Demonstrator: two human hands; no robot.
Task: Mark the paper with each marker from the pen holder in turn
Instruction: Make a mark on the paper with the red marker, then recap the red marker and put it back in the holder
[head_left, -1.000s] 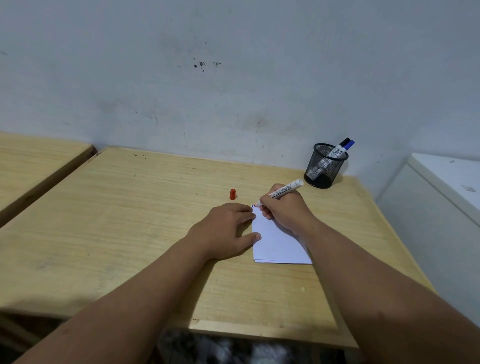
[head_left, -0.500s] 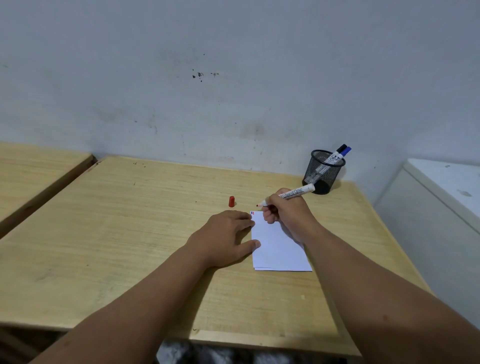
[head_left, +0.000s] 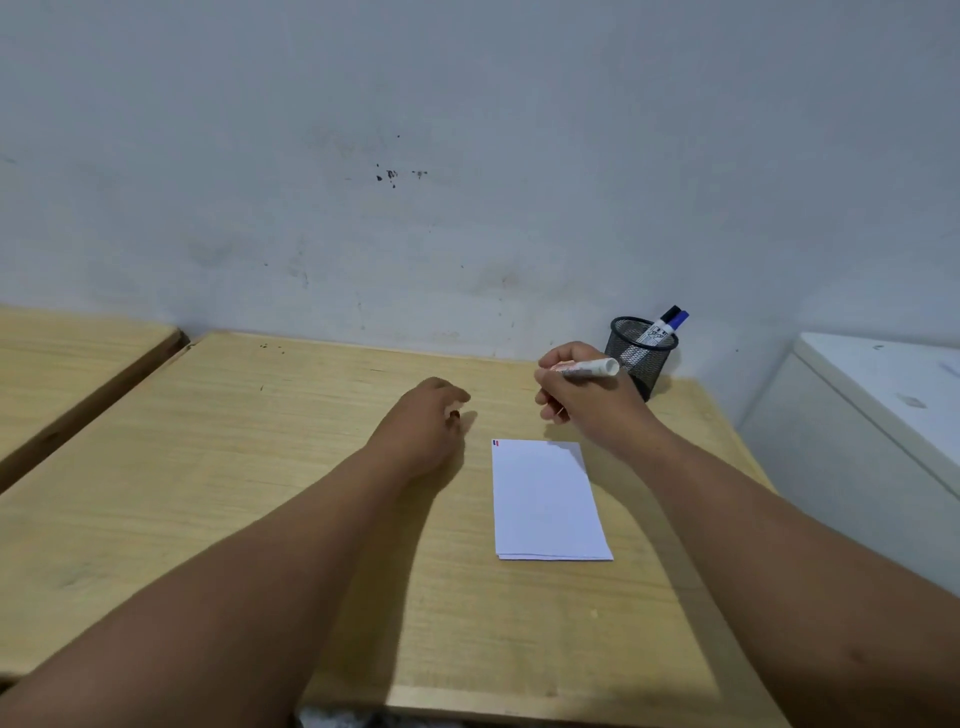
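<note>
A small stack of white paper (head_left: 545, 499) lies on the wooden desk (head_left: 260, 467), with a short blue and a short red mark (head_left: 495, 442) at its top left corner. My right hand (head_left: 587, 410) hovers beyond the paper's far edge, gripping a white marker (head_left: 589, 368) held nearly level; its tip is hidden by my fingers. My left hand (head_left: 426, 421) rests on the desk to the left of the paper, fingertips pinched on the small red cap (head_left: 455, 414), which is barely visible. The black mesh pen holder (head_left: 641, 358) stands at the back right with two markers (head_left: 667, 325) inside.
A grey wall runs right behind the desk. A second wooden desk (head_left: 67, 358) adjoins on the left across a narrow gap. A white cabinet (head_left: 883, 395) stands close to the desk's right edge.
My right hand has lifted the marker off the paper and drawn back towards the pen holder. My left hand left the paper and moved up-left onto the red cap. A red mark now shows.
</note>
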